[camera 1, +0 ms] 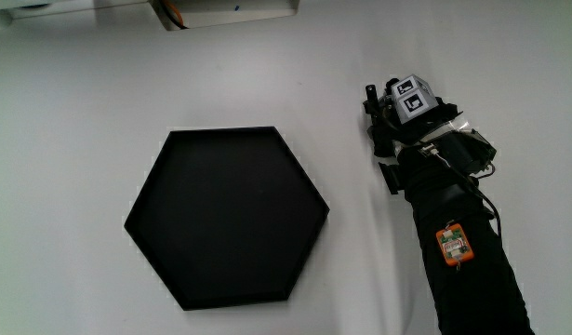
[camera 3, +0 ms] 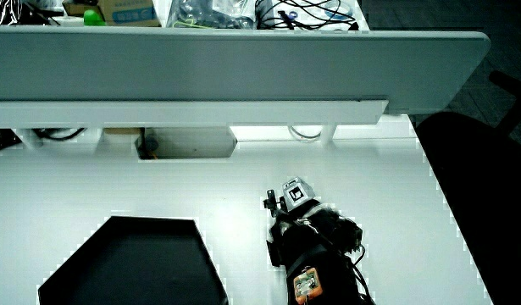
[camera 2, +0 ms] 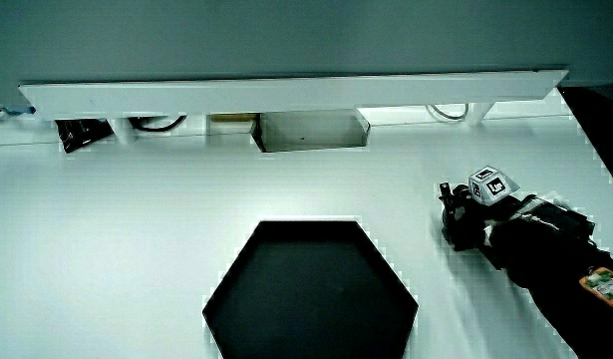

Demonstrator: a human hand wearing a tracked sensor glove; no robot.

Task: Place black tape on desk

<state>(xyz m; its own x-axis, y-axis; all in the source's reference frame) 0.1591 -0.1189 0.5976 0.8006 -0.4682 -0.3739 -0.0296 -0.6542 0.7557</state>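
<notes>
The hand (camera 1: 404, 126) in its black glove rests low on the white table (camera 1: 81, 112) beside a black hexagonal tray (camera 1: 227, 216), a little farther from the person than the tray's middle. A patterned cube (camera 1: 411, 97) sits on its back. Both side views show the hand (camera 2: 473, 217) (camera 3: 296, 213) down at the table surface, next to the tray (camera 2: 311, 294) (camera 3: 124, 263). The tray holds nothing. No black tape shows apart from the dark glove; anything under the hand is hidden. The forearm carries an orange tag (camera 1: 454, 244).
A low white partition (camera 2: 286, 95) (camera 3: 184, 106) runs along the table's edge farthest from the person, with a recessed slot (camera 2: 311, 130) and cables under it. A pale box (camera 1: 230, 11) lies near that edge. Bare white table surrounds the tray.
</notes>
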